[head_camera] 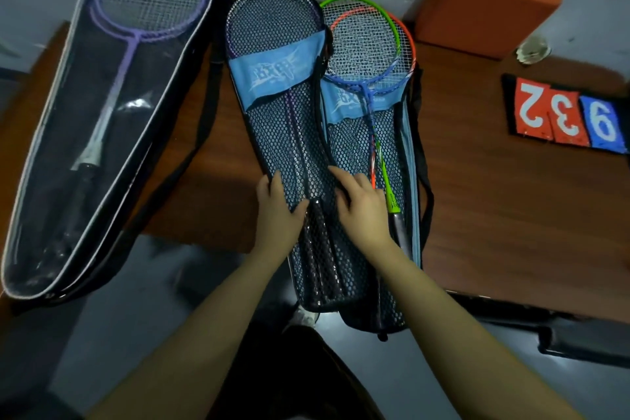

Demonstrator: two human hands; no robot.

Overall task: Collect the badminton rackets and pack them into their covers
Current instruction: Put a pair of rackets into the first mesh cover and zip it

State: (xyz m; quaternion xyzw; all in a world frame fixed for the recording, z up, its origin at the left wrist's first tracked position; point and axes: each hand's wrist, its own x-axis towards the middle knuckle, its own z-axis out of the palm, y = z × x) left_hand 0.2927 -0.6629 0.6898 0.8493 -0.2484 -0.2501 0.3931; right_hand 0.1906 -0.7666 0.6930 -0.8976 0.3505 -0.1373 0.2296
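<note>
right hand [361, 204] hides the orange racket's [373, 41] handle; mesh cover [272, 133] veils its rackets.

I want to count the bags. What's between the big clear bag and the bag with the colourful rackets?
The head view shows one mesh cover there, holding dark rackets, with both hands on it.
</note>
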